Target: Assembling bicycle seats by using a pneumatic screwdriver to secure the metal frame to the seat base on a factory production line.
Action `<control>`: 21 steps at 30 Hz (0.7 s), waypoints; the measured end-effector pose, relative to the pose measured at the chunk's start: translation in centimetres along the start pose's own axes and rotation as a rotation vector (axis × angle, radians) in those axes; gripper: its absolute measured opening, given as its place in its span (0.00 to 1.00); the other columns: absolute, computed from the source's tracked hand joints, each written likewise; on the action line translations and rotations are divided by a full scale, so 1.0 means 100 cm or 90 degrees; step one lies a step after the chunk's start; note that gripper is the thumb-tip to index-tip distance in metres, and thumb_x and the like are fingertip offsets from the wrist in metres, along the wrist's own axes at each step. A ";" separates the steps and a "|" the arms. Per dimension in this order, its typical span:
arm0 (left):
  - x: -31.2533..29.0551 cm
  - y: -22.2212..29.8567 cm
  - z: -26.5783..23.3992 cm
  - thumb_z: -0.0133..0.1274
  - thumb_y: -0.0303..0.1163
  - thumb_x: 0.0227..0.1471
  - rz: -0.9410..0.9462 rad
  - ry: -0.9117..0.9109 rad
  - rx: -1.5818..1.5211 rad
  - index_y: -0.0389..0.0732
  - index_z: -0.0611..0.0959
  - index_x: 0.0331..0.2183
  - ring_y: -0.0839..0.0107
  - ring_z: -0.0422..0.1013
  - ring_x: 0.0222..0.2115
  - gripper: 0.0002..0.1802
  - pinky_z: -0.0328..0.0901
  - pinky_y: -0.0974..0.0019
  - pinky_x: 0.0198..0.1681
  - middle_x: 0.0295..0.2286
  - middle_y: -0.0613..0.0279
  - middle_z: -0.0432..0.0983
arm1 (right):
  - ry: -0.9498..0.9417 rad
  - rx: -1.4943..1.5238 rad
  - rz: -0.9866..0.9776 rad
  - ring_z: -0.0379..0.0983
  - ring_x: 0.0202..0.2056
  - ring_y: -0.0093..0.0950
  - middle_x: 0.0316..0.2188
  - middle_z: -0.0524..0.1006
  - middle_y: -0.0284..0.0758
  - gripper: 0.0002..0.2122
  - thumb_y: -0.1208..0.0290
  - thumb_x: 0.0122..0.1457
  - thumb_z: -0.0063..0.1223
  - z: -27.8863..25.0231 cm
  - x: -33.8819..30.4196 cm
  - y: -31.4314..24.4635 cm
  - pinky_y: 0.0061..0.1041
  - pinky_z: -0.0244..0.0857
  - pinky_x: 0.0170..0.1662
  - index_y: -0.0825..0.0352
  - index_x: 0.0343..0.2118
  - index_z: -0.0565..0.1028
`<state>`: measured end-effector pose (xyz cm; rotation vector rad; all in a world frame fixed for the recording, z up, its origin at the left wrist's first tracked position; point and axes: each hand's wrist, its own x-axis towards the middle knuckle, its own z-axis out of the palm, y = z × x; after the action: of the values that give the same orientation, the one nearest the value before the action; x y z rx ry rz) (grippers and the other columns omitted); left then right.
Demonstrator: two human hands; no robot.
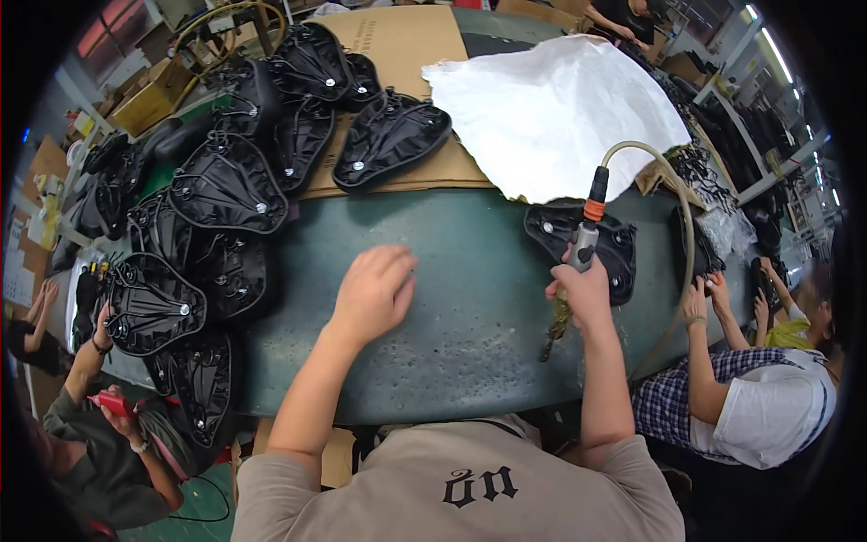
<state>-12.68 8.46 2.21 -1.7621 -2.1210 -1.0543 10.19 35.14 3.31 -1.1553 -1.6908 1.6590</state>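
Note:
My right hand (pixel 582 289) is wrapped around a pneumatic screwdriver (pixel 585 242) with an orange collar; its thin tip angles down toward the green tabletop, apart from it as far as I can see. Just behind that hand lies a black bicycle saddle (pixel 617 262), its underside up, partly hidden by the tool and hand. My left hand (pixel 375 287) is over the middle of the table, fingers loosely bent and thumb apart, with nothing visible in it. Several more upturned saddles (pixel 230 183) are piled to its left, and one saddle (pixel 390 137) rests on cardboard beyond it.
A hose (pixel 691 244) loops from the screwdriver along the right. A white sheet (pixel 560 108) covers the back of the green table (pixel 424 361). Flat cardboard (pixel 406 45) lies behind. Co-workers sit at both sides; one person's hand (pixel 117 406) at left grips a red tool.

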 end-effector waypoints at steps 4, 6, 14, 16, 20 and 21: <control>0.041 -0.062 -0.007 0.64 0.26 0.49 -0.086 0.143 0.078 0.36 0.81 0.44 0.46 0.74 0.49 0.19 0.69 0.53 0.53 0.46 0.48 0.78 | -0.090 0.059 0.068 0.76 0.18 0.30 0.26 0.74 0.36 0.16 0.80 0.53 0.58 0.000 0.011 0.012 0.32 0.71 0.23 0.71 0.45 0.70; 0.069 -0.090 -0.003 0.65 0.31 0.51 -0.119 0.197 0.160 0.35 0.80 0.47 0.44 0.73 0.50 0.22 0.68 0.51 0.55 0.47 0.46 0.77 | -0.098 0.068 0.045 0.75 0.17 0.30 0.26 0.75 0.37 0.14 0.81 0.53 0.56 0.008 0.001 0.019 0.34 0.72 0.23 0.71 0.44 0.71; 0.178 -0.176 0.038 0.68 0.44 0.50 -0.444 0.033 0.122 0.29 0.74 0.48 0.42 0.76 0.50 0.34 0.71 0.48 0.55 0.46 0.36 0.78 | -0.348 0.095 0.172 0.78 0.19 0.34 0.56 0.75 0.56 0.13 0.86 0.46 0.56 0.021 -0.073 0.017 0.31 0.73 0.24 0.71 0.36 0.69; 0.166 -0.179 0.042 0.68 0.44 0.49 -0.458 0.026 0.112 0.29 0.75 0.48 0.43 0.76 0.50 0.34 0.71 0.49 0.55 0.46 0.38 0.79 | -0.417 0.087 0.195 0.78 0.20 0.34 0.55 0.75 0.56 0.14 0.87 0.46 0.55 0.026 -0.084 0.024 0.32 0.74 0.25 0.70 0.36 0.69; 0.136 -0.134 0.009 0.71 0.40 0.44 -0.291 0.165 0.042 0.32 0.77 0.51 0.52 0.77 0.48 0.35 0.72 0.51 0.52 0.46 0.44 0.79 | -0.429 0.101 0.196 0.78 0.20 0.34 0.53 0.76 0.57 0.13 0.88 0.47 0.55 0.028 -0.081 0.029 0.32 0.75 0.26 0.70 0.36 0.69; 0.119 -0.109 -0.010 0.71 0.38 0.43 -0.274 0.212 0.020 0.33 0.77 0.51 0.55 0.78 0.46 0.36 0.73 0.53 0.50 0.44 0.46 0.79 | -0.417 0.133 0.210 0.79 0.21 0.33 0.53 0.77 0.56 0.13 0.88 0.47 0.55 0.026 -0.082 0.028 0.30 0.74 0.26 0.70 0.35 0.69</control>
<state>-26.22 16.68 5.28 -1.0389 -2.3229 -1.2964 12.89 26.65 1.92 -0.8709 -1.6751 2.5623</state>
